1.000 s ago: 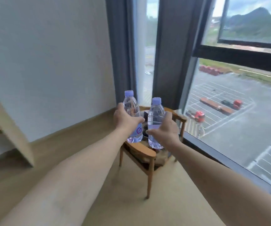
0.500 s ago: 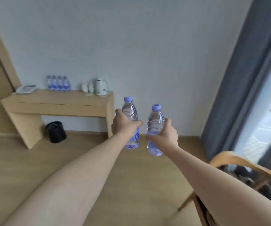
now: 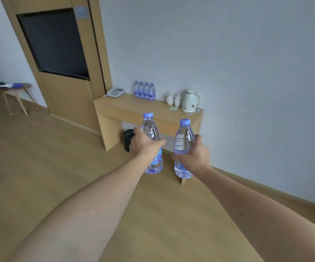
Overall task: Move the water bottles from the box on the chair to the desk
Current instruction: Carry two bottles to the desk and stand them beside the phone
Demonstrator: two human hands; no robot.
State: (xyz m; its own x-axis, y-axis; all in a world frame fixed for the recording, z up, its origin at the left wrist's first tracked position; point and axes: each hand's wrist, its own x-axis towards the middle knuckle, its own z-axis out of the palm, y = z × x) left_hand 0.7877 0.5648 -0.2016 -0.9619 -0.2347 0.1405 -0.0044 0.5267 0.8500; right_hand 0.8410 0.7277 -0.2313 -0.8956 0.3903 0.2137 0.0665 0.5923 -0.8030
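Presently, left hand (image 3: 145,142) gripping one upright water bottle (image 3: 151,129), right hand (image 3: 196,156) gripping another bottle (image 3: 183,140), both being held side by side above the floor, desk (image 3: 134,108) standing beyond, four bottles (image 3: 144,90) sitting at its far edge.

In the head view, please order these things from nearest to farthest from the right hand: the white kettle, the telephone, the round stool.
1. White kettle: on the desk's right end, beyond the right hand.
2. Telephone: on the desk's left end, by the wooden panel.
3. Round stool: far left, on the floor past the panel.
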